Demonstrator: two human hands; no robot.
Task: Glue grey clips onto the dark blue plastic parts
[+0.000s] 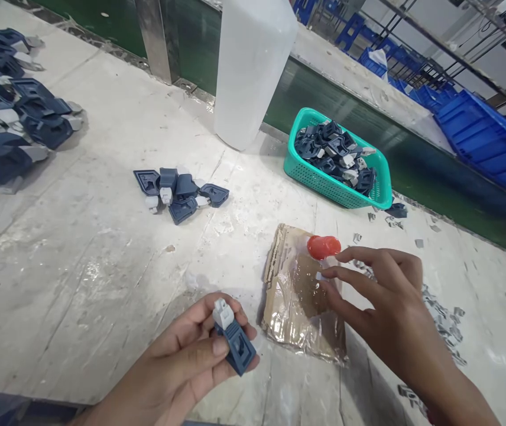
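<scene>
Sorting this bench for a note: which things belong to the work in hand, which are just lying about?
In hand: left hand holding blue-and-white part; right hand at red-capped bottle on cardboard pad.
Lying about: teal basket, small parts pile, white roll, blue crates.

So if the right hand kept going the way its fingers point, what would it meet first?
The right hand points left and slightly up over the taped cardboard. Its fingertips are right by the red cap, which is probably first, though depth is unclear.

A teal basket (299, 171) is holding blue-and-grey plastic parts beside a white plastic roll (248, 71). A small cluster of parts (179, 192) is lying mid-table, a larger pile (9, 112) is sitting far left, and blue crates (492, 142) are standing behind.
</scene>
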